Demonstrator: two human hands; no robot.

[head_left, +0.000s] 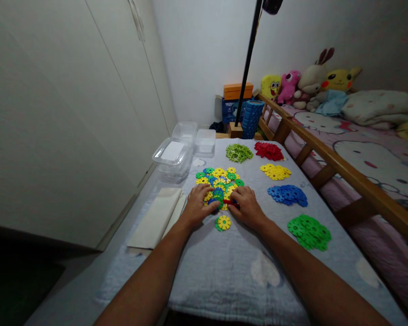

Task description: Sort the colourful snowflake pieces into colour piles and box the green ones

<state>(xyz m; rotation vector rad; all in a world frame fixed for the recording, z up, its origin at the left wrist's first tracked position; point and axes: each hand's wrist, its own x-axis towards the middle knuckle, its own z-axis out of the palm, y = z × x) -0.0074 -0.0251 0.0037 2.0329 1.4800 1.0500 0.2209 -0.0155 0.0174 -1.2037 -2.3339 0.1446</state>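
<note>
Stretching two bare forearms (pixel 156 267) over a pale blue cloth (pixel 224 280); resting the left hand (pixel 197 206) at the near left of a mixed pile of flower-shaped discs (pixel 221 173) in yellow, green and blue, with thumb parted from curved fingers, close by a green disc (pixel 218 198); cannot tell whether gripping it; curling the right hand (pixel 247 206) at the near right of the same pile, with thumb and fingers narrowly either side of a small red piece (pixel 227 202); cannot tell whether pinching it. Can see, just nearer than the pile, a yellow disc (pixel 224 222) partly over another green one; along the right, from far to near, a red heap (pixel 268 151), a yellow heap (pixel 275 172), a blue heap (pixel 287 195) and a green heap (pixel 309 232); left of the red, a lime-green heap (pixel 239 153). Can see, on the left, folded beige fabric (pixel 154 217); beyond it, clear plastic boxes (pixel 205 141), with a white sheet (pixel 172 151) on the nearest; past the far edge, a black pole (pixel 248 59) beside a blue roller (pixel 252 118); to the right, a wooden bed rail (pixel 326 175).
</note>
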